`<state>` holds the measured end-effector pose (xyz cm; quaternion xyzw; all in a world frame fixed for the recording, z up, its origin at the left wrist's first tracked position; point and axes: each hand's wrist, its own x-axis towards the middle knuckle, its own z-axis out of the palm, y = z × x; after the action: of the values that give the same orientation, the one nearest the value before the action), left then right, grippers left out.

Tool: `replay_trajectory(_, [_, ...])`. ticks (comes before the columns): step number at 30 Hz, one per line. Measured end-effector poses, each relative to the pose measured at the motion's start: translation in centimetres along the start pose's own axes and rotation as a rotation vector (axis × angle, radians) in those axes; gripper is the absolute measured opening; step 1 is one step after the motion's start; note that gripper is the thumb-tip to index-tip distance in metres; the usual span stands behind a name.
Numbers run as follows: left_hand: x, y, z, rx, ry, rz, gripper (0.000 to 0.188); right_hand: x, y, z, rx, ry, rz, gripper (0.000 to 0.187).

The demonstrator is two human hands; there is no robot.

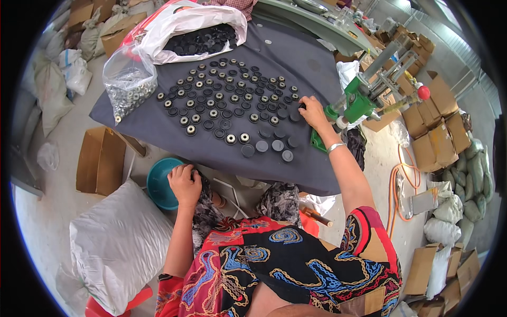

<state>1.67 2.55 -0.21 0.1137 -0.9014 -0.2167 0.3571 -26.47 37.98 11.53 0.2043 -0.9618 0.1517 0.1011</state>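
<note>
My right hand (313, 113) is at the right side of the dark cloth-covered table (174, 134), its fingertips closed on a small black round cap that is mostly hidden by them. Beside it, several plain black caps (278, 145) lie face down near the front edge. Farther left spread many black rings, several with metal bearings (231, 139) seated in them. My left hand (185, 185) rests over my knee next to a teal basin (158, 185), fingers loosely extended and holding nothing I can see.
A green hand press (359, 100) with a red knob (423, 92) stands at the table's right. At the back left sit a white bag (153, 50) of black parts and a clear bag (129, 87) of metal pieces. A stuffed white sack (119, 243) and cardboard box (101, 161) flank my left.
</note>
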Motion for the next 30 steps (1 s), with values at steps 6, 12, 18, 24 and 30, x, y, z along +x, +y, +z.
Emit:
replay_trajectory(6, [-0.1,0.0,0.1,-0.007,-0.009,-0.003,0.017,-1.2,0.4,0.0,-0.361,-0.181,-0.104,0.021])
replay_trajectory(12, [0.0,0.0,0.2,0.008,0.023,0.027,0.014,-1.2,-0.2,-0.5,-0.318,-0.258,-0.159,0.019])
replay_trajectory(18, [-0.2,-0.5,0.4,0.017,0.020,0.029,0.015,0.4,1.6,-1.4,-0.301,-0.316,-0.199,0.033])
replay_trajectory(24, [-0.2,-0.4,0.5,0.004,0.004,0.008,0.017,0.1,-1.2,-2.9,-0.181,-0.116,-0.096,0.038])
replay_trajectory(30, [-0.2,-0.3,0.3,0.008,-0.009,-0.007,0.018,-3.2,-14.2,-3.0,0.420,-0.251,-0.299,0.037])
